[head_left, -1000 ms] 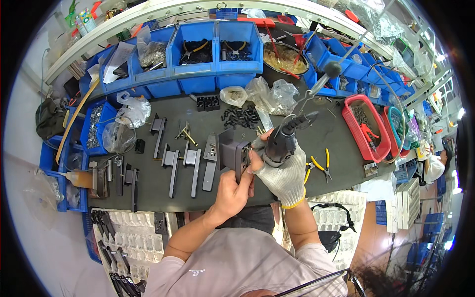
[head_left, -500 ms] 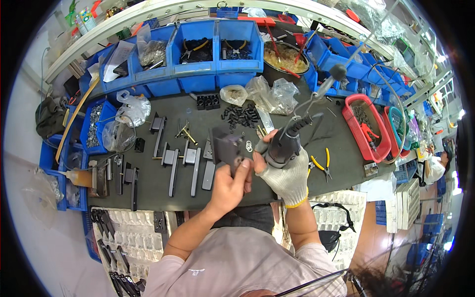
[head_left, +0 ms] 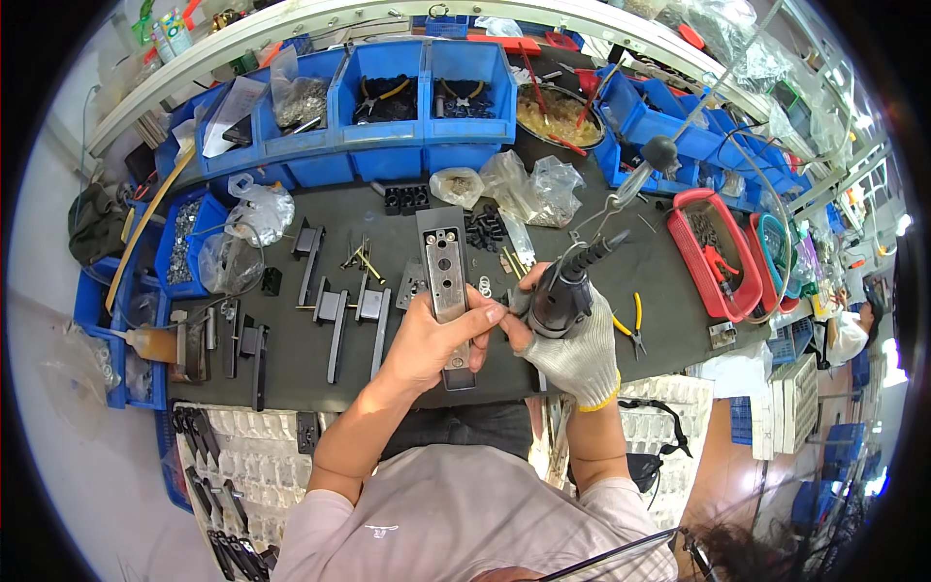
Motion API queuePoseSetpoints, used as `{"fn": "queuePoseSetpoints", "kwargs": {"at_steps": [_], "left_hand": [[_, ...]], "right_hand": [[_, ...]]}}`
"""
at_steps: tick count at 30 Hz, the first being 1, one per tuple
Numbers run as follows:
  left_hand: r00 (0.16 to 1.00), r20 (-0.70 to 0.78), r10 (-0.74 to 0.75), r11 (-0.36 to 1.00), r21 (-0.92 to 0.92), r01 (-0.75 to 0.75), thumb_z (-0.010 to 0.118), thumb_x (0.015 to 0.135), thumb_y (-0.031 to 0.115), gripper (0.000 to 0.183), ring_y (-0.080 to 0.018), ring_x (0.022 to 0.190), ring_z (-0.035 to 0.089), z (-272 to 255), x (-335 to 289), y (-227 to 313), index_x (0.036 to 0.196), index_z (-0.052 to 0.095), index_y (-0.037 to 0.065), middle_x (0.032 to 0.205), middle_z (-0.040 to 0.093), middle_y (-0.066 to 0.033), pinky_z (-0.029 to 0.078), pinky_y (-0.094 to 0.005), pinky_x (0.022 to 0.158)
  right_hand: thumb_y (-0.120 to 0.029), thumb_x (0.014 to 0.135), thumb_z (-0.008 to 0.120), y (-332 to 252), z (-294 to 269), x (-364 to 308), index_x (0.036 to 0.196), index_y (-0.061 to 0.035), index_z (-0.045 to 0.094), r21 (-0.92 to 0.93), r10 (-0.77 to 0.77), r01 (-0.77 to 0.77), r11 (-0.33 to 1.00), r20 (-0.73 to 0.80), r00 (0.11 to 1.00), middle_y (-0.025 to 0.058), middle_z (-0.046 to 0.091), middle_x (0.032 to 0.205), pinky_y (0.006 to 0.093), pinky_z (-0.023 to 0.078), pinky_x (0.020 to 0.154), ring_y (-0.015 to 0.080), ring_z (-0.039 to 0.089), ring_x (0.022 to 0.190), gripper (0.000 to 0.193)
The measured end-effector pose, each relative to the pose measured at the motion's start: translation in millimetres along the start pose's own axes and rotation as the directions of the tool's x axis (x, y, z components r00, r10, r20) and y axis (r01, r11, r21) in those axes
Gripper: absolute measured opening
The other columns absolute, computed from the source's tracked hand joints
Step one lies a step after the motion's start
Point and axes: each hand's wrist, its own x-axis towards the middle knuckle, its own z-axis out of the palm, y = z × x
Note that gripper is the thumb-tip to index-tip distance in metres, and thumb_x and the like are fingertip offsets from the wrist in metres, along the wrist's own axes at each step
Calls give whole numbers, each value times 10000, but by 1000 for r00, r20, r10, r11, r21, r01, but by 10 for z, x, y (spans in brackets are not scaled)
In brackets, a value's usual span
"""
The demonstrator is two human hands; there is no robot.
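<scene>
My left hand (head_left: 434, 341) is bare and grips a long dark metal plate (head_left: 446, 274) with a grey inner face, held upright above the bench. My right hand (head_left: 572, 351) wears a white knit glove with a yellow cuff and is closed around a black electric screwdriver (head_left: 565, 291), which hangs from a cable with a black ball on top. The screwdriver's tip sits next to the plate's right edge, by my left fingertips. Small washers and screws lie on the bench just behind both hands.
Several dark handle parts (head_left: 335, 312) lie in rows on the dark bench (head_left: 291, 364) to the left. Blue bins (head_left: 422, 97) line the back. Red baskets (head_left: 710, 247) stand on the right, yellow-handled pliers (head_left: 630, 325) beside them. Plastic bags (head_left: 529, 186) sit behind. White trays (head_left: 242, 456) lie near my left elbow.
My left hand has turned the dark plate from a tilted, small profile to upright and lengthwise, showing its grey inner face. The screwdriver hand has stayed close beside it.
</scene>
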Motion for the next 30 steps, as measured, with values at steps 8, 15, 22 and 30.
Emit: {"fn": "queuePoseSetpoints", "kwargs": {"at_steps": [8,15,22,30], "left_hand": [[999,-40,2,995,-96,-6,680,924,141,153,-129,513,565,-47,-10,-139,922,642,-6,673,596,-52,441,-272,458],[989,-77,-124,944,-318,93,627,950,197,173,-103,509,489,-39,-22,-348,923,585,31,703,536,-23,379,-260,444],[980,-16,-199,874,-455,170,618,949,230,187,-101,513,463,-83,-32,-454,901,580,53,713,543,-31,344,-254,446],[971,-56,-232,856,-485,177,624,939,217,170,-107,524,465,-92,-50,-473,885,590,60,725,561,-41,350,-253,458]], "right_hand": [[-90,739,821,-17,-15,-54,1057,-9,626,297,92,-73,952,-51,994,57,657,842,289,516,603,141,638,661,381],[-263,834,728,-243,-93,-167,1045,-139,394,740,-106,253,624,-241,965,81,534,785,362,509,634,191,556,666,414],[-249,825,738,-325,-80,-158,1047,-168,410,752,-103,267,603,-258,961,87,542,798,382,514,648,218,568,702,404],[-238,832,735,-325,-54,-254,1043,-174,406,731,-35,191,655,-223,974,95,558,821,379,517,666,224,579,718,397]]}}
